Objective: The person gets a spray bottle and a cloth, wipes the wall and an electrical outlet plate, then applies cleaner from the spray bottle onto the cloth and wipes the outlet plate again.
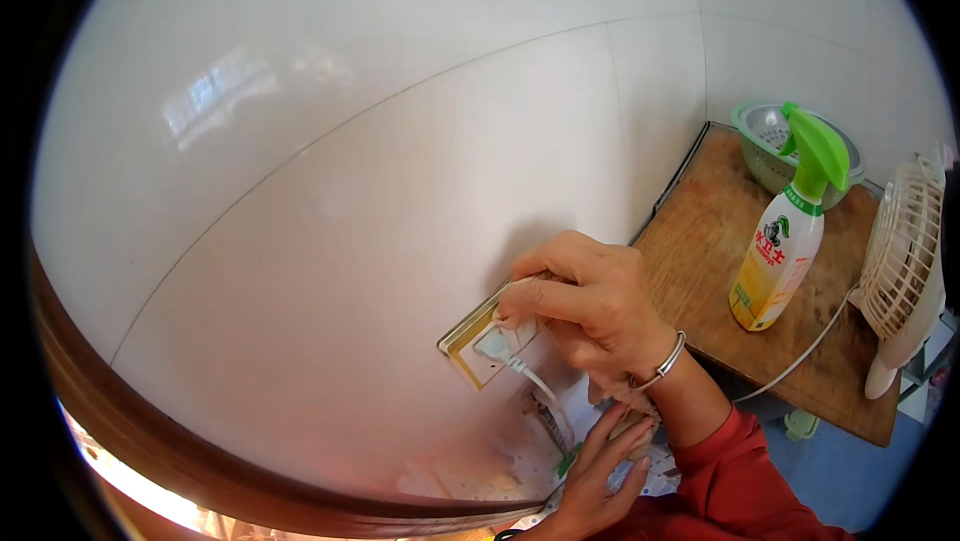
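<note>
A gold-framed wall socket (470, 361) is set in the pale tiled wall, with a white plug (495, 344) in it and a white cord running down. My right hand (590, 301), wearing a silver bangle, is at the socket's upper right part, fingers bent and pressed together; what they hold, if anything, is hidden. Below it, my left hand (600, 476) has its fingers around a pinkish cloth (640, 403) near my right wrist.
On the wooden table (690, 261) at the right stand a spray bottle (778, 256) with a green top, a green and grey colander (768, 156) and a white fan (903, 251) with its cord. A brown curved edge (200, 441) runs along the lower left.
</note>
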A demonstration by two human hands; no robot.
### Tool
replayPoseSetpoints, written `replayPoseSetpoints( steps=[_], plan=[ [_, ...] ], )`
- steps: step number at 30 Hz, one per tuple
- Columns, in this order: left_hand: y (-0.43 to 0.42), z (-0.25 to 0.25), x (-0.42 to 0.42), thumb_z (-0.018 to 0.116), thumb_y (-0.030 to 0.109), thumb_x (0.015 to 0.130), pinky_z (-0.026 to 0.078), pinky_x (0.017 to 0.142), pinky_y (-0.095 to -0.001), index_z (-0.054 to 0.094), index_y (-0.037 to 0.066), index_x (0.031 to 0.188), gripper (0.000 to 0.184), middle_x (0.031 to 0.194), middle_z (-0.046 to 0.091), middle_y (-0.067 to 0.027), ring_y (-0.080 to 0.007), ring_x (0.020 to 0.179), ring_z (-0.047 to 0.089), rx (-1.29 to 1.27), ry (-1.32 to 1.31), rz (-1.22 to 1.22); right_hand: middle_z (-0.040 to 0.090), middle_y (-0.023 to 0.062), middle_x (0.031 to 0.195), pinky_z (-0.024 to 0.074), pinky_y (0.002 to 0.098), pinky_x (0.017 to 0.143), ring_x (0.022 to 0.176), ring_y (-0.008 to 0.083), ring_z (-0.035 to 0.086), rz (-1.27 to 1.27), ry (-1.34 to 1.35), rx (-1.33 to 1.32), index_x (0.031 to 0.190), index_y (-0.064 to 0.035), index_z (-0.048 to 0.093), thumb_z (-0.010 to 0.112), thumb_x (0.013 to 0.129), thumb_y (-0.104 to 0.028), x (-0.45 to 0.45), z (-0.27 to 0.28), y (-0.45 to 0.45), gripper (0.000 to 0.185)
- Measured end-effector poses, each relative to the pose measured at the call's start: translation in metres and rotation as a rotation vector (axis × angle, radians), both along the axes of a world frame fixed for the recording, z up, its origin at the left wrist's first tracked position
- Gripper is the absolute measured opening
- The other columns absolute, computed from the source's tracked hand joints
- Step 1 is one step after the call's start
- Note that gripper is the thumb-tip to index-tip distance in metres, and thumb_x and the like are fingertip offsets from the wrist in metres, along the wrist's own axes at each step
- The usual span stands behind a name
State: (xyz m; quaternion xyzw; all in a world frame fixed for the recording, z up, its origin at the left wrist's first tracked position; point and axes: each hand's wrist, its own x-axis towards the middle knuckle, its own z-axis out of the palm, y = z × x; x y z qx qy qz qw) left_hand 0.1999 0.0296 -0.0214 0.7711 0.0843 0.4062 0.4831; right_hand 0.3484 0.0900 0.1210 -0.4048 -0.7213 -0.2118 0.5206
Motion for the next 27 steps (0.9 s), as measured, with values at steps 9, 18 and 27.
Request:
replayPoseSetpoints(
  steps=[9,18,27],
  plan=[
    [-0.001,-0.003,-0.003,0.066,0.002,0.086,0.043,0.101,-0.0370,0.059,0.002,0.129,0.043,0.142,0.042,-0.0264,-0.0363,0.127,0.050,0.040,0.018,0.030,0.062,0.0016,0.081,0.0478,0.0295,0.057,0.070,0.0200,0.062,0.082,0.224,-0.083,0.081,-0.0131,0.069,0.059,0.062,0.009,0.005,-0.008,0.002,0.031],
    [-0.004,-0.002,0.002,0.059,-0.003,0.090,0.050,0.095,-0.0348,0.054,0.003,0.132,0.043,0.149,0.031,-0.0183,-0.0309,0.134,0.043,0.001,0.032,-0.032,0.061,0.0014,0.082,0.0478,0.0307,0.057,0.072,0.0204,0.062,-0.137,0.196,-0.067,0.080,-0.0135,0.066,0.059,0.062,0.008,0.013,-0.019,-0.003,0.029],
    [0.000,-0.004,0.004,0.058,-0.005,0.088,0.049,0.097,-0.0345,0.053,0.002,0.132,0.045,0.145,0.037,-0.0188,-0.0309,0.128,0.048,0.020,0.054,0.034,0.062,0.0021,0.085,0.0472,0.0302,0.056,0.072,0.0208,0.061,0.059,0.156,0.000,0.080,-0.0144,0.066,0.062,0.061,0.006,0.002,-0.009,0.004,0.028]
  ],
)
